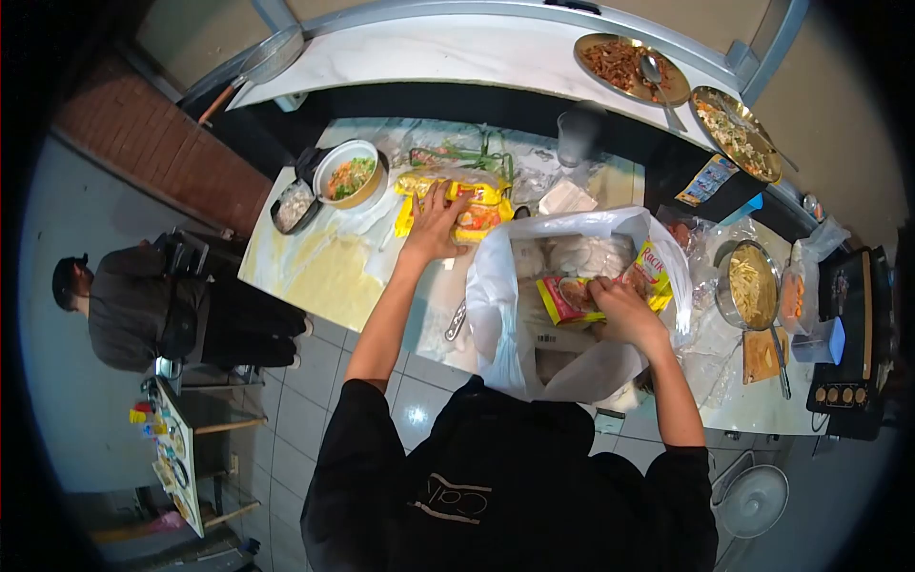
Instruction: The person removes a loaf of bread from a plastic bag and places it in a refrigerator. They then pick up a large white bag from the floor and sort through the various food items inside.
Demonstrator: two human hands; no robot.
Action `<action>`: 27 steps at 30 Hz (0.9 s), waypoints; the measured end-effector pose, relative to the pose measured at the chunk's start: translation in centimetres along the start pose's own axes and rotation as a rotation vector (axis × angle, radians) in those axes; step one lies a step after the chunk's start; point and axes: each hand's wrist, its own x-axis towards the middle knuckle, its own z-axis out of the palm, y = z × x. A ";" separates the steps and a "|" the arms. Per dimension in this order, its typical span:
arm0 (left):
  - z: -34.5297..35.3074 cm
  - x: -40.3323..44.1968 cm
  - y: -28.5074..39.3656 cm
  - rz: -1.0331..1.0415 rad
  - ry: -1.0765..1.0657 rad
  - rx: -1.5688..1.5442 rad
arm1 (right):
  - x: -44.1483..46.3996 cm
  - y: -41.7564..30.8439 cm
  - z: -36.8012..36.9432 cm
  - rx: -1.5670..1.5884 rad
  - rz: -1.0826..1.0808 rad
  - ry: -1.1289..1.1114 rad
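My left hand (436,227) rests on yellow packets (484,217) on the table, its fingers spread across them. My right hand (624,310) reaches into a large white plastic bag (494,286). Its fingers close on a yellow and pink seasoning packet (564,298). Just beyond, another yellow packet marked "Racik" (654,262) shows inside the bag. Clear-wrapped pale packages (591,255) lie in there too; their contents are hard to make out. Part of the bag's inside is hidden by my right forearm.
To the left stand a bowl of chopped vegetables (374,155) and a small black dish (294,207). At right are a pan of pale strips (750,286), a cutting board (762,357) and a stove (843,334). Plates of food (596,43) sit on the ledge. Another person (143,305) stands left.
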 end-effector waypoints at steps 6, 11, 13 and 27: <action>0.0 2.8 -1.8 0.105 -0.108 0.049 | -0.7 -0.5 -0.1 0.040 0.040 0.034; -0.3 5.2 -3.4 0.196 -0.089 0.130 | -1.0 -0.8 0.5 0.121 0.071 0.134; -0.5 6.5 -4.4 0.211 -0.048 0.095 | -1.0 -0.8 0.4 0.135 0.101 0.117; 0.9 11.7 -6.5 0.140 -0.235 0.255 | 0.0 -0.8 -0.9 0.189 0.213 0.072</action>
